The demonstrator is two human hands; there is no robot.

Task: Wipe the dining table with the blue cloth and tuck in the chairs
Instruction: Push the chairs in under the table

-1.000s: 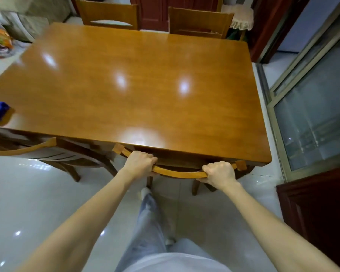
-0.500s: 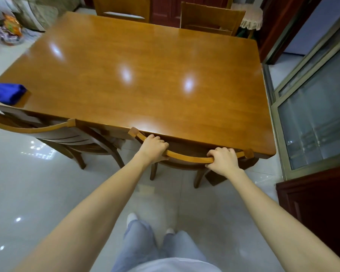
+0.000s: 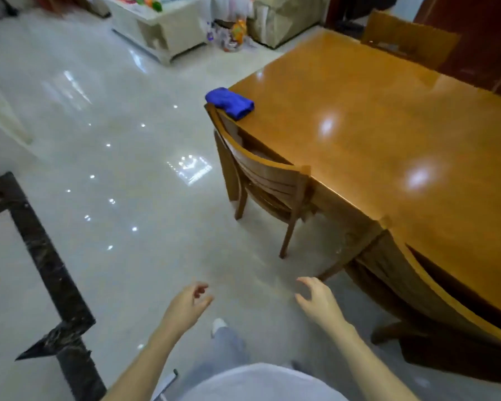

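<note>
The glossy wooden dining table [image 3: 373, 125] fills the right side of the head view. A folded blue cloth [image 3: 230, 103] lies on its near left corner. A wooden chair [image 3: 261, 180] stands at the table's left side, pulled out a little and angled. Another chair [image 3: 434, 287] at lower right is pushed under the table edge. A third chair [image 3: 408, 39] stands at the far side. My left hand [image 3: 187, 305] and my right hand [image 3: 318, 299] hang over the floor with fingers apart, holding nothing, well short of the angled chair.
Shiny white tiled floor [image 3: 113, 169] spreads to the left. A dark-framed piece of furniture [image 3: 49, 270] stands at lower left. A white low cabinet [image 3: 159, 30] and bags [image 3: 233, 36] sit at the back. My legs and shirt show at the bottom.
Both hands have let go of the chair back they gripped and pulled back. My view has swung left, so the table now sits to the right.
</note>
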